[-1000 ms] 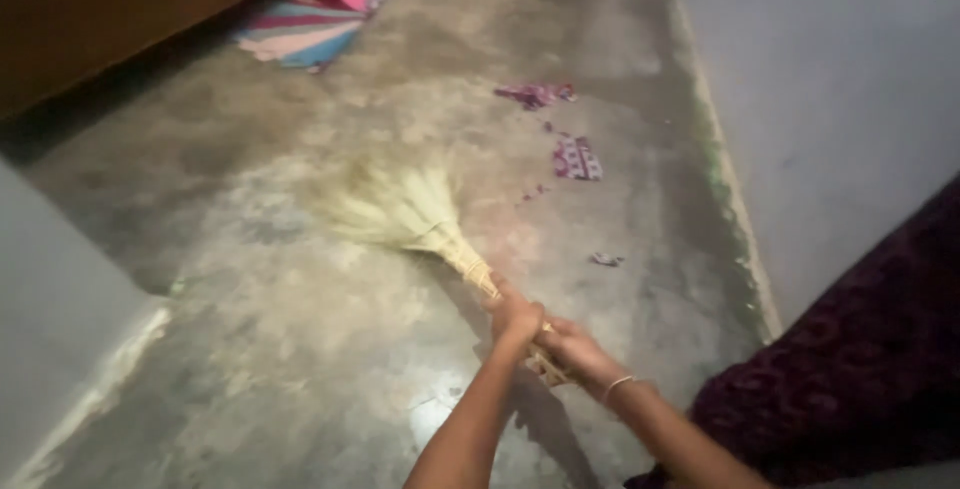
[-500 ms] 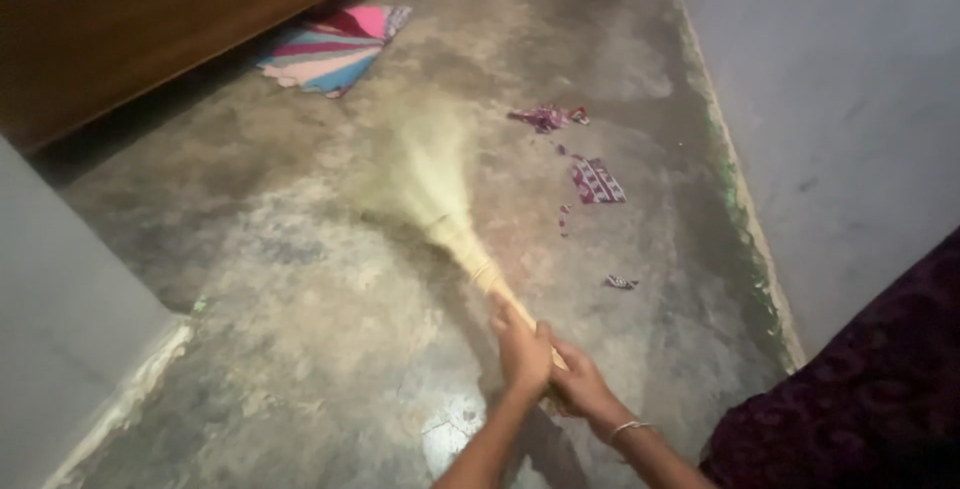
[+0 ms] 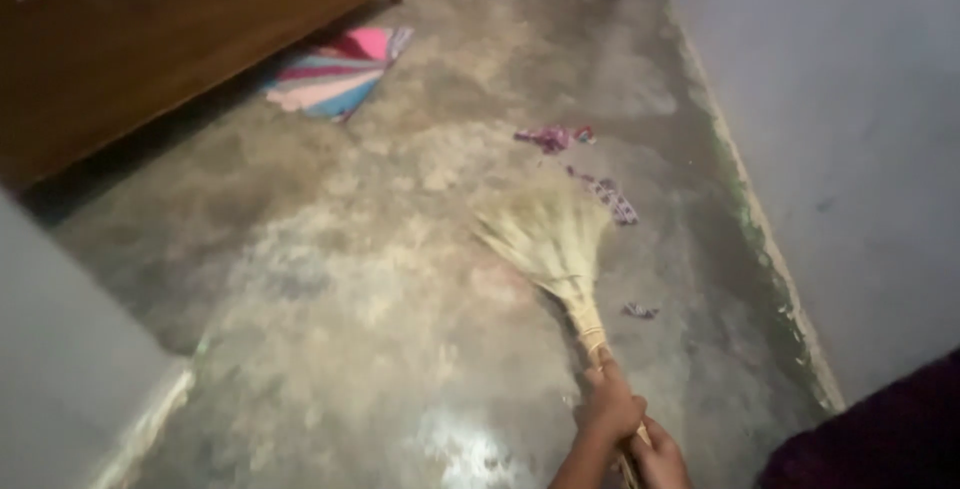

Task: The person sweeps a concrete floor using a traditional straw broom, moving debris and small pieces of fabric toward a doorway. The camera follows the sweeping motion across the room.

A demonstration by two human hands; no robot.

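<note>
The concrete floor (image 3: 330,349) fills the view, grey and glossy, with a pale wall (image 3: 850,149) along the 3 o'clock side and a wooden bed frame (image 3: 150,59) at 10 o'clock. A striped mat (image 3: 335,74) lies by the bed at 11 o'clock.

At the middle, the grass broom (image 3: 550,244) rests its fanned bristles on the floor, the bound neck running down toward 6 o'clock. Both hands grip that handle: the left hand (image 3: 610,411) higher up, fingers wrapped tight round it, and the right hand (image 3: 660,459) just below, fingers also closed on it.

Smallest are the scraps – a purple bit of litter (image 3: 553,137) at 12 o'clock, a patterned wrapper (image 3: 612,197) touching the bristle tips at 1 o'clock, and a tiny scrap (image 3: 638,310) beside the neck at 3 o'clock.

By my reading, this is mid-sweep, the bristles meeting the wrapper – the coming stroke would need a low, firm drag that catches all 3 scraps together
</note>
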